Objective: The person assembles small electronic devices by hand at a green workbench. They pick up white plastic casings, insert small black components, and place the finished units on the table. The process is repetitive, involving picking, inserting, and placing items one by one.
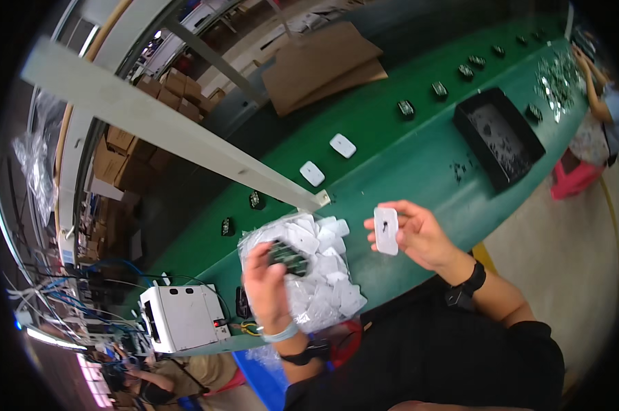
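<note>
In my right hand (419, 236) is a white rounded rectangular plastic cover (386, 231) with a small dark mark or part at its middle, pinched between thumb and fingers. My left hand (266, 284) grips a dark circuit board assembly (289, 258) with green showing on it. That hand is over the left side of a clear plastic bag (316, 318) spread on the green bench. Many similar white covers (348, 299) lie loosely heaped in and on the bag. The two held pieces are apart from each other.
Two white covers (312, 173) and several dark board assemblies (406, 109) lie along the green belt (371, 147). A black bin (499, 140) with small dark parts stands right. A white metal post (186, 133) crosses the left. A white machine (184, 318) stands at left; co-workers sit at both ends.
</note>
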The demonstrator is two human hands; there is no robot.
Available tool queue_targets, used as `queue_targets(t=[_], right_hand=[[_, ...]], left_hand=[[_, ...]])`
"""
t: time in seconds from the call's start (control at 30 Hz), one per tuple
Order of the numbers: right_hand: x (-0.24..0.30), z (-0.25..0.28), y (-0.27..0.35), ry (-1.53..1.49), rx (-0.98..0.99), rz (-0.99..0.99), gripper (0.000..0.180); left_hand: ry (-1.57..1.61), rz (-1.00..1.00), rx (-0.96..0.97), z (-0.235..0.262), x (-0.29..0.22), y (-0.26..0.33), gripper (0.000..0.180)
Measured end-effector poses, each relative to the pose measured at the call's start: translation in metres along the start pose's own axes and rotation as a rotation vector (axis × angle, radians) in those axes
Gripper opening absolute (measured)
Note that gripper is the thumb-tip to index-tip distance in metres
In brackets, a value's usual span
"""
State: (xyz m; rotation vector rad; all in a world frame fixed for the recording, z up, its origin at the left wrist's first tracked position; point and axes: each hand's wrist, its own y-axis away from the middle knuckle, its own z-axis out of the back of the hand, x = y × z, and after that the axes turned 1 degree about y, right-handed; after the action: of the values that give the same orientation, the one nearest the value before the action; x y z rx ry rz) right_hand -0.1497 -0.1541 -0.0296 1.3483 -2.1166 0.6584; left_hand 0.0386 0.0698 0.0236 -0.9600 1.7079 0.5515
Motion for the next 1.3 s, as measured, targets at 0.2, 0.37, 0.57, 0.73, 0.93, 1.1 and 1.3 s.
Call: queue_targets(t=[0.2, 0.37, 0.57, 0.73, 0.93, 1.1, 1.3], right_hand=[[0.029, 0.002, 0.042, 0.2, -0.113, 0.102, 0.051], [0.038, 0.006, 0.065, 0.178, -0.194, 0.207, 0.054], [0.044, 0.008, 0.072, 0.216, -0.209, 0.245, 0.051], [0.04, 0.009, 0.07, 0.254, -0.22, 0.275, 0.05], [0.029, 0.006, 0.059, 0.332, -0.329, 0.265, 0.035], [0.021, 0.008, 0.033, 0.498, -0.333, 0.209, 0.027], [0.01, 0.036, -0.043, 0.726, -0.299, 0.112, 0.021]], left_hand=[[-0.237, 0.183, 0.365, -0.122, 0.02, 0.013, 0.044], [-0.414, 0.192, 0.492, -0.161, 0.028, 0.016, 0.044], [-0.453, 0.203, 0.481, -0.18, 0.032, 0.023, 0.043], [-0.451, 0.149, 0.485, -0.176, 0.039, 0.024, 0.043], [-0.312, 0.229, 0.367, -0.166, 0.049, 0.022, 0.043], [-0.106, 0.286, 0.239, -0.135, 0.079, 0.005, 0.043], [-0.178, 0.213, 0.123, -0.122, 0.088, -0.026, 0.038]])
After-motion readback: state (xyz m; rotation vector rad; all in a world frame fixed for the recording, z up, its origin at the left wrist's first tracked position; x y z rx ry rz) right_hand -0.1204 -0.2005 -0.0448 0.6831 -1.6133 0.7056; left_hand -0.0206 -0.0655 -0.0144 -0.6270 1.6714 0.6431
